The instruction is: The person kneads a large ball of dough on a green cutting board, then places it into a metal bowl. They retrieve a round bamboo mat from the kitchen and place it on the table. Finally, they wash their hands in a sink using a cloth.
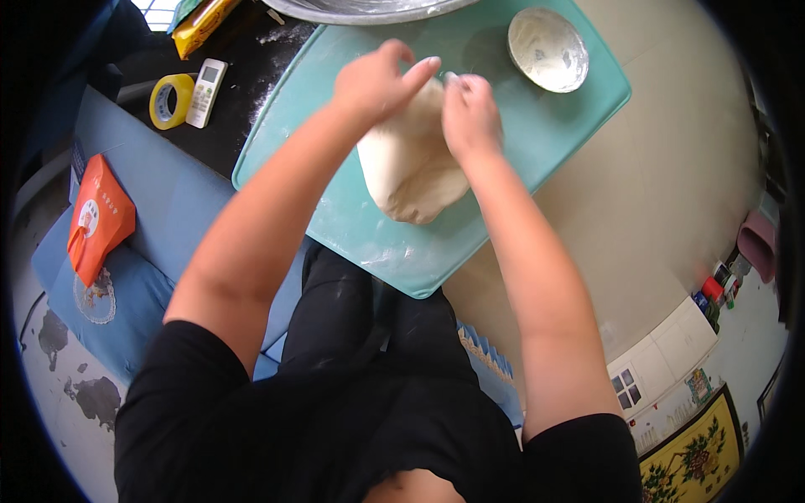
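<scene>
In the head view, from where I stand, the pale dough point(407, 180) lies on the teal board point(381, 247), presumably to keep it off the table. At its 11 o'clock, the left hand point(379, 84) sticks its thumb out, other fingertips hidden; at 2, the right hand point(471, 117) curls its fingers. I can't tell whether either grips dough. Farther toward 2, the floury bowl point(548, 50) sits probably for easy reach; the metal basin point(377, 8) stands at 12.
</scene>
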Motion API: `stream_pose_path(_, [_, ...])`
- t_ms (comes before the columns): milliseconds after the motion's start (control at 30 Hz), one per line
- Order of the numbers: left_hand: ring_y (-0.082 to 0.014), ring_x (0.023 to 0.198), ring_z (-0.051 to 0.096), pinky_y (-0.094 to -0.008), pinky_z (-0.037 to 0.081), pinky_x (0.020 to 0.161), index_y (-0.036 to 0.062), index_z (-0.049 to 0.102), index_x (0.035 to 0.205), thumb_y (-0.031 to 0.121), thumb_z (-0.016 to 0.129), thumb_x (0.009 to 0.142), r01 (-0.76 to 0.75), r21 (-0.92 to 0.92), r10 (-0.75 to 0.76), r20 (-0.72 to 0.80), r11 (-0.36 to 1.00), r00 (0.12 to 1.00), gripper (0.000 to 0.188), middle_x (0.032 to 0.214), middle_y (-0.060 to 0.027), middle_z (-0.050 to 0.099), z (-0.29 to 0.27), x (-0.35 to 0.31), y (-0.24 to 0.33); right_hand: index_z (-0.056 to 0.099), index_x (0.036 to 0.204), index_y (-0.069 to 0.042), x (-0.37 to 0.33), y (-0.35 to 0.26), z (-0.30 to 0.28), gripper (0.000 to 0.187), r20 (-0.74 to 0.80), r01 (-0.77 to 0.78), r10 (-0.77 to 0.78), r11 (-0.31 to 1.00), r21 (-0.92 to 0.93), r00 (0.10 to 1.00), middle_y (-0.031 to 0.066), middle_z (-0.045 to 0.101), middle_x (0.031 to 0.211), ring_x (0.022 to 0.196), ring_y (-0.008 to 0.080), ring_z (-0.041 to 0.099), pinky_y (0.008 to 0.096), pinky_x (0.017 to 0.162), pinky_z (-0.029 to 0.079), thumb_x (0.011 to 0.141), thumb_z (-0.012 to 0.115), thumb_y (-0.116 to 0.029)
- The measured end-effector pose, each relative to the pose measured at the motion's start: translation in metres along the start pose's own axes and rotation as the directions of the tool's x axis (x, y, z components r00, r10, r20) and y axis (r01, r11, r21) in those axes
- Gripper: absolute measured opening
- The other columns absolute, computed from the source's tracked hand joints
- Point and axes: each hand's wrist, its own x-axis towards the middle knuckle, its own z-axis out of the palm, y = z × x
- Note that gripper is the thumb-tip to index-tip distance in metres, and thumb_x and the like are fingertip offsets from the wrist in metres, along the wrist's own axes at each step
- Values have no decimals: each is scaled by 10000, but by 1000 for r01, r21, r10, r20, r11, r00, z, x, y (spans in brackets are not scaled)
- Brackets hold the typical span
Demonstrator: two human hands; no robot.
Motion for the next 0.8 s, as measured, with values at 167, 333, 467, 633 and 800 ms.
stream_pose_path(167, [-375, 1098, 370, -466, 279, 932, 86, 536, 1043, 274, 554, 744, -149, -57, 115, -395, 987, 911, 354, 1160, -173, 424, 42, -127, -6, 535, 901, -78, -109, -2, -38, 275, 22, 219, -220, 945, -244, 975, 163, 543, 1008, 917, 330, 501, 439, 795, 381, 710, 579, -271])
stream_pose_path(333, [-417, 1241, 241, -489, 202, 1025, 68, 517, 1111, 178, 479, 765, -242, 85, 256, -379, 966, 889, 365, 1263, -166, 398, 96, -177, -28, 509, 1069, -115, -146, 53, -4, 365, -144, 473, -537, 819, -324, 831, 169, 427, 1201, 1146, 384, 353, 535, 976, 207, 784, 448, -335])
stream_pose_path(467, [-418, 1240, 244, -512, 210, 1015, 83, 525, 1102, 193, 491, 753, -381, 154, 407, -477, 912, 779, 367, 1267, -152, 400, 120, -158, -50, 453, 1148, -145, -126, 105, 25, 410, -208, 591, -677, 725, -354, 706, 141, 398, 1252, 1184, 376, 325, 550, 992, 151, 817, 381, -375])
stream_pose_path(633, [-412, 1201, 300, -551, 244, 967, 133, 562, 1065, 242, 518, 712, -323, 184, 372, -433, 928, 821, 372, 1238, -132, 428, 100, -93, -40, 454, 1113, -122, -66, 81, 26, 434, -187, 558, -663, 724, -405, 725, 160, 414, 1214, 1117, 376, 374, 569, 940, 239, 770, 410, -384])
stream_pose_path(800, [-377, 1172, 344, -559, 263, 932, 176, 568, 1054, 256, 533, 683, -234, 235, 302, -320, 943, 898, 380, 1198, -86, 462, 69, -34, -23, 460, 1101, -114, -11, 58, 26, 444, -118, 489, -582, 762, -423, 804, 137, 456, 1144, 1047, 355, 409, 541, 911, 259, 763, 413, -398])
